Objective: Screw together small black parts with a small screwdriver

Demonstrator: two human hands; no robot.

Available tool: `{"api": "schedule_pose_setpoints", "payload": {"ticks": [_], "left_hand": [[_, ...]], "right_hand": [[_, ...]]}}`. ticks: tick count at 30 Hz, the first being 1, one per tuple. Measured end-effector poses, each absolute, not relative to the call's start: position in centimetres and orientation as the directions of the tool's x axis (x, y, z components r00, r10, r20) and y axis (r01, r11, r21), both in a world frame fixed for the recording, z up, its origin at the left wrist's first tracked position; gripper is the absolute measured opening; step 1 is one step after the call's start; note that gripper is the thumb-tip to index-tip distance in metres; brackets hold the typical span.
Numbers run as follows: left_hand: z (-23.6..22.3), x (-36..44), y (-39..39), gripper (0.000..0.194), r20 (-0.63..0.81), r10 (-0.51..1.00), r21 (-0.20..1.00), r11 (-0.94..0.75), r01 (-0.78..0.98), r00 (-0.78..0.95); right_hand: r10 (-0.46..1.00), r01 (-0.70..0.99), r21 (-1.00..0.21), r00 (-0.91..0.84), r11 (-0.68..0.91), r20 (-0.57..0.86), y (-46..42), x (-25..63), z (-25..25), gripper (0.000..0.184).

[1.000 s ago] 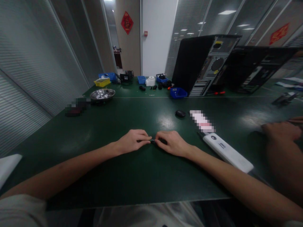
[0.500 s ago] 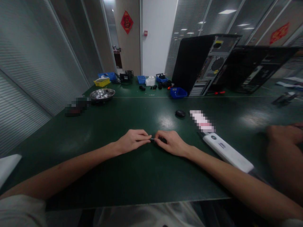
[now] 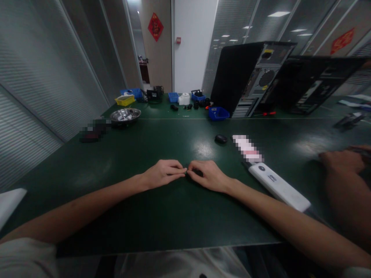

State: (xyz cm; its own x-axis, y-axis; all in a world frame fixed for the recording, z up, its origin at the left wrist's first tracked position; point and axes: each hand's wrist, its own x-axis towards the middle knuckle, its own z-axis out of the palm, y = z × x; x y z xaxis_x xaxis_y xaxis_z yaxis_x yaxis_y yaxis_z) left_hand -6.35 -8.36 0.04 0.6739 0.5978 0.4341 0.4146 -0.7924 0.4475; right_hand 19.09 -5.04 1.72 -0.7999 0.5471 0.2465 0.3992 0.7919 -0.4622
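Over the green table point(image 3: 162, 220), my left hand point(image 3: 166, 172) and my right hand point(image 3: 207, 174) meet fingertip to fingertip. Both are closed in a pinch. A tiny dark piece point(image 3: 186, 173) shows between the fingertips; the fingers cover most of it, so its kind is unclear. The curled fingers of my right hand surround a dark area, and I cannot tell whether that is an object or shadow. Nearest to that hand lie a black computer mouse point(image 3: 221, 139) and a long white device point(image 3: 278, 185) with dark markings.
Farther back are a metal bowl point(image 3: 125, 115) of small pieces, a yellow tray point(image 3: 125, 101), a blue bin point(image 3: 218, 114) and a black computer tower point(image 3: 236, 75). Another person's hand point(image 3: 342, 160) rests at right. A white object point(image 3: 11, 202) sits at the left edge.
My fingertips have come slightly closer together, and the shiny bit between them is now mostly covered. At right, the other person's hand has shifted a little left.
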Motion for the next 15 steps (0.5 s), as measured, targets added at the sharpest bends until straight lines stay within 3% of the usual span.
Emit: {"api": "schedule_pose_setpoints", "payload": {"ticks": [8, 15], "left_hand": [[0.19, -6.05, -8.66, 0.029, 0.422, 0.632, 0.373, -0.774, 0.511, 0.65], [0.78, -5.97, -8.74, 0.041, 0.314, 0.706, 0.321, -0.708, 0.629, 0.635]], "right_hand": [[0.57, 0.403, -0.49, -0.779, 0.773, 0.26, -4.81, 19.22, 1.54, 0.018], [0.606, 0.457, -0.459, -0.753, 0.762, 0.256, -4.16, 19.9, 1.59, 0.018]]}}
